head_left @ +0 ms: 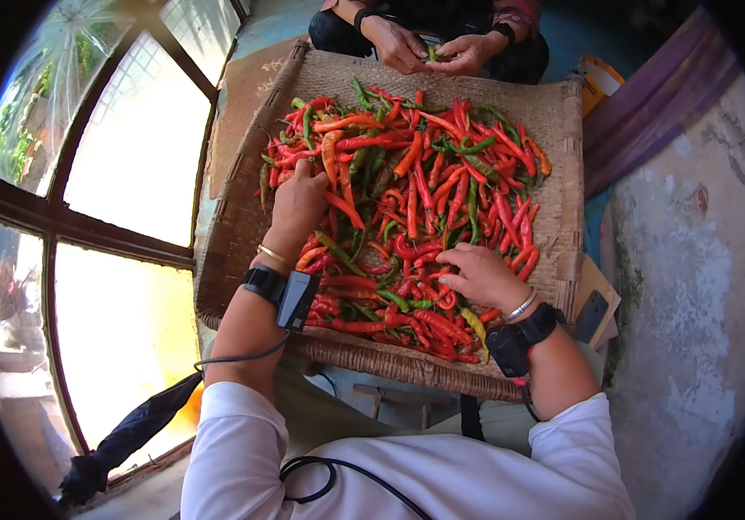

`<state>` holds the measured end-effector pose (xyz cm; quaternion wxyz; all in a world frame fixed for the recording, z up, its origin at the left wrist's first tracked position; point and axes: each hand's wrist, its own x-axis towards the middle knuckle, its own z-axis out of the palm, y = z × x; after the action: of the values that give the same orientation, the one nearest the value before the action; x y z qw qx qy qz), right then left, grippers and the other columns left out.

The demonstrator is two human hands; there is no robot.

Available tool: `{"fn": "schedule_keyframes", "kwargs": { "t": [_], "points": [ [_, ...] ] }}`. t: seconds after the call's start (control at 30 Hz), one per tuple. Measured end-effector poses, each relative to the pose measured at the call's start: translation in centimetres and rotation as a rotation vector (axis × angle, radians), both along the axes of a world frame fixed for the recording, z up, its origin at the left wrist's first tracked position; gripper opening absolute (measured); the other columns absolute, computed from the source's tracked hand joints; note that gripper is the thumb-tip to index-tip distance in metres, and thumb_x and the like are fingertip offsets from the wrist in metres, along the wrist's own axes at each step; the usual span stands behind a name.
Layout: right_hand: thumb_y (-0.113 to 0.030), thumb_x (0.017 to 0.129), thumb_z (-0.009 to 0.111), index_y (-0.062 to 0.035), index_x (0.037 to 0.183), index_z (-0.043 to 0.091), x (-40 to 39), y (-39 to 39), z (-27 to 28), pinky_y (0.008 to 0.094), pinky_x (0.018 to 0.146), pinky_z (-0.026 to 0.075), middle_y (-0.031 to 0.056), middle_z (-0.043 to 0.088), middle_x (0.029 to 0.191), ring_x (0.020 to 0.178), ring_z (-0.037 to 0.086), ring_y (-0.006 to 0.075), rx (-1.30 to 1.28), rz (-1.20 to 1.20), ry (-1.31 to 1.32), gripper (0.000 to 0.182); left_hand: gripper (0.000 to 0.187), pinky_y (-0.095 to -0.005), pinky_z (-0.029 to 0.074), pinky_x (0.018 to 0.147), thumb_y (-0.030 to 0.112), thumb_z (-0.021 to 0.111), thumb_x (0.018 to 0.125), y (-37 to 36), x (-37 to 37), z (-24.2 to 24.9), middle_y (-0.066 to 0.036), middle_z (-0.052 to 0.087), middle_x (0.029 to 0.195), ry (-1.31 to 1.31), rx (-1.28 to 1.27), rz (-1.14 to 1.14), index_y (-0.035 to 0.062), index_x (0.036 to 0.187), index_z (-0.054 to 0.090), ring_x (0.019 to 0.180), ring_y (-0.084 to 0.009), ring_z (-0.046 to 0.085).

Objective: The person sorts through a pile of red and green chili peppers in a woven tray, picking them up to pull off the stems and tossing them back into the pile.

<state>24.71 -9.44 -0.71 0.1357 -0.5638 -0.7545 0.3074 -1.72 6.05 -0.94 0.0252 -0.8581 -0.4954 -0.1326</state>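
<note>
Many red, orange and green chili peppers (429,195) lie heaped in a shallow woven basket tray (554,113). My left hand (297,205) is at the left side of the heap, its fingers curled in against an orange chili pepper (330,156); the fingertips are partly hidden. At the lower right of the heap, my right hand (482,276) rests over red chilies, thumb and forefinger apart, with nothing visible between them. A yellow-green chili (476,328) lies just below it.
Across the tray, another person's hands (429,54) hold a small green chili. Windows (121,225) line the left side, and a rough wall (693,286) stands at right. A phone (592,316) lies on cardboard beside the tray. A dark folded umbrella (130,438) leans at lower left.
</note>
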Motion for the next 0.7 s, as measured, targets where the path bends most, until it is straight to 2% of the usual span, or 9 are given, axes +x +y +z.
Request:
{"fn": "schedule_keyframes", "kwargs": {
  "t": [0.13, 0.37, 0.43, 0.47, 0.63, 0.7],
  "points": [
    [-0.024, 0.076, 0.059, -0.0055, 0.1, 0.056, 0.0, 0.0, 0.3, 0.0387, 0.074, 0.044, 0.013, 0.054, 0.091, 0.087, 0.054, 0.03, 0.004, -0.005, 0.012, 0.031, 0.009, -0.0371, 0.049, 0.056, 0.01, 0.058, 0.069, -2.0, 0.6, 1.7, -0.013, 0.048, 0.088, 0.125, -0.09, 0.017, 0.0079, 0.078, 0.059, 0.066, -0.0295, 0.058],
    [-0.024, 0.075, 0.059, -0.005, 0.099, 0.056, 0.3, -0.1, -0.2, 0.0384, 0.074, 0.044, 0.0133, 0.055, 0.088, 0.086, 0.054, 0.0303, 0.059, 0.019, 0.066, 0.03, 0.008, -0.0353, 0.049, 0.055, 0.008, 0.053, 0.073, -5.5, 0.2, 1.5, -0.017, 0.051, 0.083, 0.258, -0.159, 0.0, 0.0045, 0.078, 0.059, 0.065, -0.0277, 0.059],
    [-0.023, 0.075, 0.059, -0.0047, 0.098, 0.056, 0.2, -0.1, -0.2, 0.0381, 0.074, 0.044, 0.0131, 0.056, 0.087, 0.085, 0.055, 0.0301, 0.063, 0.011, 0.058, 0.03, 0.008, -0.0354, 0.049, 0.054, 0.008, 0.054, 0.072, -6.6, -0.3, 1.1, -0.016, 0.054, 0.083, 0.269, -0.179, -0.152, 0.0048, 0.077, 0.059, 0.064, -0.0266, 0.059],
    [-0.023, 0.075, 0.059, -0.0047, 0.098, 0.056, 0.2, -0.1, -0.1, 0.0381, 0.074, 0.044, 0.0131, 0.056, 0.087, 0.085, 0.055, 0.0301, 0.063, 0.011, 0.06, 0.03, 0.009, -0.038, 0.048, 0.059, 0.01, 0.059, 0.067, -7.0, -0.7, 0.8, -0.015, 0.056, 0.073, 0.217, -0.196, -0.231, 0.0045, 0.074, 0.058, 0.065, -0.0292, 0.058],
    [-0.02, 0.076, 0.057, -0.0026, 0.1, 0.056, -0.1, -0.2, 0.4, 0.0371, 0.074, 0.044, 0.0138, 0.056, 0.088, 0.085, 0.054, 0.0303, 0.061, 0.029, 0.056, 0.029, 0.018, -0.0384, 0.047, 0.057, 0.021, 0.064, 0.068, -7.7, 0.0, 3.1, -0.012, 0.057, 0.071, 0.303, -0.315, -0.205, 0.0054, 0.075, 0.059, 0.065, -0.0295, 0.058],
    [-0.02, 0.076, 0.057, -0.0026, 0.1, 0.056, -0.1, -0.2, 0.5, 0.037, 0.074, 0.044, 0.0139, 0.056, 0.087, 0.085, 0.054, 0.0303, 0.06, 0.029, 0.057, 0.03, 0.024, -0.0391, 0.046, 0.058, 0.027, 0.065, 0.068, -7.3, -0.1, 4.1, -0.01, 0.06, 0.073, 0.283, -0.495, -0.276, 0.0069, 0.082, 0.061, 0.065, -0.0304, 0.059]
  ]
}}
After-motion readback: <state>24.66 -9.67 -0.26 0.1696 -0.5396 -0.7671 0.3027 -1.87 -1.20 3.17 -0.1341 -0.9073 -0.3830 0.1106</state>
